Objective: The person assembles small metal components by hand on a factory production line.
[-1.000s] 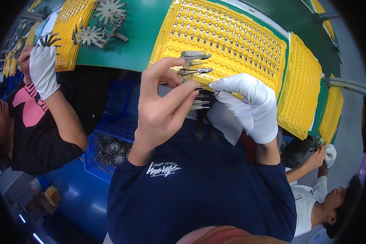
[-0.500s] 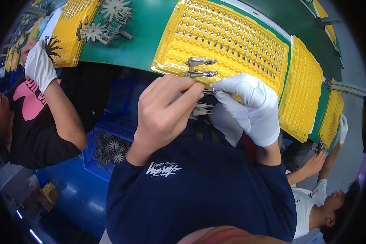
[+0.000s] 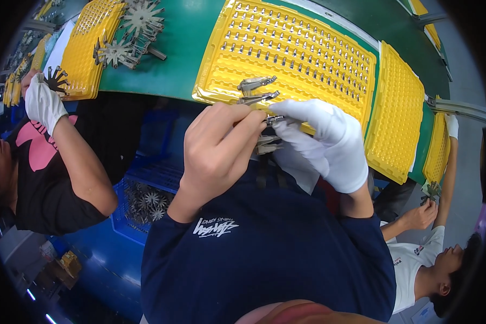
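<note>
My bare left hand (image 3: 216, 146) is closed around a grey metal star-shaped holder (image 3: 258, 83), whose spoke-like arms stick out past my fingers; its hub is hidden in my grip. My right hand (image 3: 326, 143), in a white glove, has its thumb and forefinger closed about a small shiny metal part (image 3: 274, 120) at the end of one arm. Exactly how the part sits on the arm is too small to tell. Just beyond my hands lies a yellow moulded tray (image 3: 221, 75), with rows of small shiny metal parts at its far side and bare ridged slots nearer me.
More star-shaped holders (image 3: 140, 19) stand at the left of the green table (image 3: 173, 65). A second yellow tray (image 3: 397, 113) lies right. Co-workers at both sides hold similar holders, a gloved hand (image 3: 44, 102) at left. A blue crate (image 3: 125, 208) with holders sits below.
My right thumb and forefinger have moved slightly left, onto the holder's arm. My left hand keeps its grip. The right co-worker's gloved hand has moved away from their holder to a yellow tray.
</note>
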The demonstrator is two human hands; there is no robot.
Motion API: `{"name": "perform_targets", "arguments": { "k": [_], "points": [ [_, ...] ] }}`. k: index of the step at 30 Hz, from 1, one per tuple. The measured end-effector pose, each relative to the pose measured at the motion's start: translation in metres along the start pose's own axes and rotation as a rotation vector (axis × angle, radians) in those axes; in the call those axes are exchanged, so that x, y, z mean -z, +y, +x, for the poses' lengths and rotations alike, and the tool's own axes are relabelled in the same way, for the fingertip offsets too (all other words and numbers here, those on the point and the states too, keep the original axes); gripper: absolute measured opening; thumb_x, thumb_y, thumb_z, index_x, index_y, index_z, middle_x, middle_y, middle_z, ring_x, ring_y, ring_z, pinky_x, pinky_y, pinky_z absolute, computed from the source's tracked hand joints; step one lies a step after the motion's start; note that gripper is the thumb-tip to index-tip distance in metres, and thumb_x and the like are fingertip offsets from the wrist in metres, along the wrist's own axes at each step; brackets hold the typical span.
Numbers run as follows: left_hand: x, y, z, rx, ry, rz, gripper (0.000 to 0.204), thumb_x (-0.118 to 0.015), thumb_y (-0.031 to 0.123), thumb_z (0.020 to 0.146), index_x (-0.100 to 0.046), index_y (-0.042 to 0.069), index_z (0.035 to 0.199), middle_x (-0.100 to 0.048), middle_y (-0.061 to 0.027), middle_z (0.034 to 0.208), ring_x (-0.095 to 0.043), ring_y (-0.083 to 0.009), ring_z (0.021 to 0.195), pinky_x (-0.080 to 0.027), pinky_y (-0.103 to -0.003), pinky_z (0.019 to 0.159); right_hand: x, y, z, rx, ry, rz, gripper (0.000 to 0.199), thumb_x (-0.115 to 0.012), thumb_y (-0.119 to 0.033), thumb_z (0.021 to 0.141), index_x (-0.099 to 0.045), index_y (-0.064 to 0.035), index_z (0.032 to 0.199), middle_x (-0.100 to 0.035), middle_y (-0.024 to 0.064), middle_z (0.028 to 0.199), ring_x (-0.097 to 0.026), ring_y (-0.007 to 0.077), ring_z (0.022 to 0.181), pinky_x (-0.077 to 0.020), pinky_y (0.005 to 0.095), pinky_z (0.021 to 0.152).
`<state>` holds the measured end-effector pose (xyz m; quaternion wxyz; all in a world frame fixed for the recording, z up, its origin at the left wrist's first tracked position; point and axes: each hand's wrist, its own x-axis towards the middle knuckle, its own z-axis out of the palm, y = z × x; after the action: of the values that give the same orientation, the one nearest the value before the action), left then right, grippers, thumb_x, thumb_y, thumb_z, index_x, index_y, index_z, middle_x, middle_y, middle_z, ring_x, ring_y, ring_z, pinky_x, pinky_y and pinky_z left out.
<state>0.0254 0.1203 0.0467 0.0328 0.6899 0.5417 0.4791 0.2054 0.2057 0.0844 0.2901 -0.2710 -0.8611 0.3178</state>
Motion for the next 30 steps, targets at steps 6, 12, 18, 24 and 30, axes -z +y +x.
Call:
{"name": "perform_targets", "arguments": {
  "k": [6, 12, 18, 24, 30],
  "points": [
    [-0.001, 0.001, 0.001, 0.068, 0.004, -0.031, 0.025, -0.078, -0.004, 0.076, -0.071, -0.002, 0.1, -0.065, -0.0118, 0.088, -0.065, -0.0274, 0.072, -0.051, -0.035, 0.063, 0.013, 0.006, -0.009, -0.149, 0.07, 0.048, 0.018, -0.077, -0.008, 0.085, -0.073, -0.0051, 0.102, -0.071, 0.0114, 0.087, -0.07, 0.0292, 0.079, -0.0543, 0.0345, 0.071],
    [-0.005, 0.002, 0.001, 0.055, -0.016, -0.053, 0.026, -0.078, -0.004, 0.075, -0.071, -0.002, 0.1, -0.068, -0.0128, 0.09, -0.067, -0.0285, 0.075, -0.053, -0.036, 0.065, 0.006, 0.004, -0.008, -0.057, 0.07, 0.03, 0.014, -0.079, -0.006, 0.082, -0.074, -0.0046, 0.095, -0.072, 0.0099, 0.085, -0.071, 0.0258, 0.078, -0.0541, 0.033, 0.071],
    [-0.01, 0.01, -0.002, 0.065, -0.017, -0.087, 0.025, -0.078, -0.005, 0.075, -0.072, -0.004, 0.099, -0.069, -0.0145, 0.09, -0.068, -0.0297, 0.075, -0.054, -0.036, 0.066, 0.0, 0.005, -0.018, -0.095, 0.082, 0.078, 0.011, -0.08, -0.005, 0.082, -0.074, -0.0054, 0.091, -0.071, 0.0092, 0.082, -0.071, 0.0233, 0.075, -0.0536, 0.0319, 0.068],
    [0.01, 0.012, -0.009, 0.296, -0.151, -0.417, 0.027, -0.074, -0.011, 0.077, -0.071, -0.005, 0.103, -0.071, -0.015, 0.092, -0.071, -0.0223, 0.08, -0.054, -0.029, 0.074, 0.032, 0.032, -0.034, -0.221, 0.204, 0.044, 0.013, -0.077, -0.011, 0.086, -0.074, -0.0043, 0.097, -0.073, 0.0114, 0.088, -0.072, 0.0239, 0.08, -0.0556, 0.0327, 0.071],
    [0.019, 0.01, -0.019, 0.295, -0.254, -0.755, 0.036, -0.088, 0.002, 0.069, -0.064, -0.001, 0.095, -0.067, -0.0152, 0.1, -0.062, -0.0179, 0.078, -0.052, -0.027, 0.072, 0.102, 0.12, -0.056, -0.182, 0.084, -0.489, 0.015, -0.069, -0.002, 0.09, -0.072, -0.0051, 0.104, -0.07, 0.0121, 0.098, -0.069, 0.0274, 0.09, -0.0539, 0.0334, 0.082]
  ]
}}
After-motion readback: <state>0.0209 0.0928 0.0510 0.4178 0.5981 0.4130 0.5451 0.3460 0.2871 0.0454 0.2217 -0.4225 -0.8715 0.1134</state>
